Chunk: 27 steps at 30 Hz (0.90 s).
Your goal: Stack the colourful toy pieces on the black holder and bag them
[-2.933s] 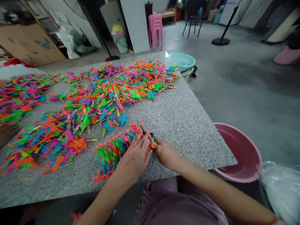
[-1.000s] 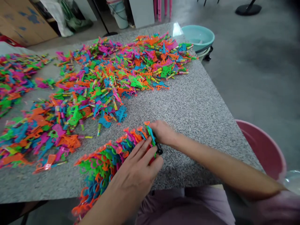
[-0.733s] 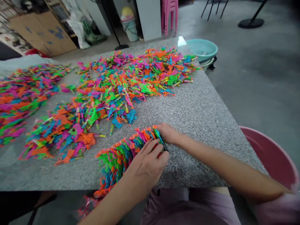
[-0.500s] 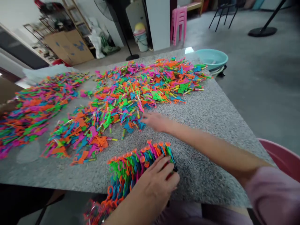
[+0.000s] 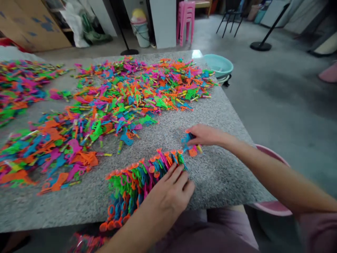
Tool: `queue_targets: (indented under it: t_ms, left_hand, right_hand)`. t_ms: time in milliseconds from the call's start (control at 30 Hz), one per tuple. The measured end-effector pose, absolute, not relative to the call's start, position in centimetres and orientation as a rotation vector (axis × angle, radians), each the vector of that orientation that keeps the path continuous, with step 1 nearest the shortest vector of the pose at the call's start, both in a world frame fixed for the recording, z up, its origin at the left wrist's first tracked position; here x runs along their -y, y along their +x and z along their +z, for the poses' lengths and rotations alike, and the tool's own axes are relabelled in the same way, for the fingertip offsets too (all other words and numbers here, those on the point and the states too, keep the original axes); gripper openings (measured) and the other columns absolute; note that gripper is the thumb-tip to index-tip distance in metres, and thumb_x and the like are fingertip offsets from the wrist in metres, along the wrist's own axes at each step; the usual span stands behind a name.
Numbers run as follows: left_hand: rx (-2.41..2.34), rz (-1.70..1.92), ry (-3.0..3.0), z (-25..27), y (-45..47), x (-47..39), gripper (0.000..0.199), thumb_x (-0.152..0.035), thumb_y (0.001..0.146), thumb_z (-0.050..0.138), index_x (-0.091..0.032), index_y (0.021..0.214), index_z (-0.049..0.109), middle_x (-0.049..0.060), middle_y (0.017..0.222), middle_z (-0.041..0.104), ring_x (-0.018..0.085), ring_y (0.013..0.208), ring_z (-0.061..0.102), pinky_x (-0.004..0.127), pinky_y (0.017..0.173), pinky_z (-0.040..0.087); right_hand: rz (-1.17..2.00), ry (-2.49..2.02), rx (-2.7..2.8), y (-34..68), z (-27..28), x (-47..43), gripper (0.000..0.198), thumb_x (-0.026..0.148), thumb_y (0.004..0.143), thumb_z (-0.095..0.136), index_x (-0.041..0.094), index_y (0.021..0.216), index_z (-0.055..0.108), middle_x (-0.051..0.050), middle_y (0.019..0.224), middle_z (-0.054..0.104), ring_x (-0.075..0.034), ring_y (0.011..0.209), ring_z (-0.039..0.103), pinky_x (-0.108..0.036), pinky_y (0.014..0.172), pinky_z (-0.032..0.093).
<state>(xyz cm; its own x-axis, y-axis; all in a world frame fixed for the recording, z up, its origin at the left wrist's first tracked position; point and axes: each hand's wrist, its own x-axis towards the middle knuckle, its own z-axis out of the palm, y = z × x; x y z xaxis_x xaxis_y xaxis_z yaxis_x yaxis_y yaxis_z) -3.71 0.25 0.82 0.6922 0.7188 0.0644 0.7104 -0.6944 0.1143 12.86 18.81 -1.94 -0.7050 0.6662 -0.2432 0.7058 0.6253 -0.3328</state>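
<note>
A tight row of small colorful plastic toy pistols (image 5: 134, 186) with orange suction-cup tips stands at the table's front edge. Over its right end my left hand (image 5: 168, 191) curls its fingers, pressing the row together. My right hand (image 5: 206, 135) is just beyond that end, above the stone table. In its closed fingers are a few loose toy pistols (image 5: 190, 144), blue and orange with a yellow piece; the fingers partly hide them. A wide heap of loose toy pistols (image 5: 147, 93) spreads behind both hands.
Another heap (image 5: 21, 84) lies at the far left of the speckled grey table (image 5: 218, 119). A turquoise basin (image 5: 218, 65) is past the far right corner, a pink tub (image 5: 273, 154) beside the right edge. Pink stools (image 5: 185, 21) stand behind.
My right hand has drawn back from the heap's near edge, rightward, now with a few toy pistols in it. My left hand stays on the row. The view has swung right.
</note>
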Motion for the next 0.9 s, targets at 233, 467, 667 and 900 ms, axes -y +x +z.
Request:
queue_targets:
  t_ms: [233, 467, 667, 900]
  left_hand:
    - [-1.199, 0.098, 2.739, 0.3, -2.5, -0.7, 0.024, -0.009, 0.088, 0.05, -0.016, 0.11, 0.058, 0.009, 0.122, 0.061, 0.026, 0.13, 0.05, 0.046, 0.113, 0.039]
    - [-1.194, 0.067, 2.783, 0.9, -2.9, -0.3, 0.023, -0.012, 0.092, 0.05, -0.015, 0.113, 0.059, 0.01, 0.127, 0.059, 0.027, 0.133, 0.047, 0.047, 0.111, 0.043]
    - [-1.184, 0.043, 2.823, 1.4, -2.6, -0.7, 0.026, -0.012, 0.091, 0.052, -0.017, 0.115, 0.06, 0.01, 0.144, 0.049, 0.029, 0.14, 0.037, 0.049, 0.112, 0.041]
    - [-1.249, 0.015, 2.761, 1.2, -2.3, -1.0, 0.018, -0.013, 0.093, 0.049, -0.014, 0.107, 0.06, 0.014, 0.128, 0.058, 0.03, 0.144, 0.032, 0.054, 0.116, 0.037]
  right_hand:
    - [-0.664, 1.517, -2.611, 13.7, -3.7, -17.8, 0.031, 0.038, 0.082, 0.071, 0.013, 0.098, 0.064, -0.013, 0.092, 0.071, -0.023, 0.084, 0.066, -0.027, 0.066, 0.045]
    - [-1.999, 1.646, -2.128, 18.8, -5.4, -14.9, 0.035, 0.053, 0.096, 0.044, 0.019, 0.089, 0.05, -0.002, 0.061, 0.066, -0.013, 0.038, 0.054, -0.025, 0.04, 0.043]
    - [-2.552, 1.466, -1.96, 21.3, -6.5, -7.6, 0.047, 0.032, 0.067, 0.079, 0.02, 0.102, 0.049, 0.001, 0.078, 0.067, -0.015, 0.062, 0.065, -0.026, 0.055, 0.054]
    - [-1.712, 2.13, -2.29, 17.9, -8.6, -3.4, 0.017, 0.025, 0.074, 0.072, 0.018, 0.082, 0.058, -0.001, 0.071, 0.064, -0.016, 0.063, 0.059, -0.028, 0.063, 0.046]
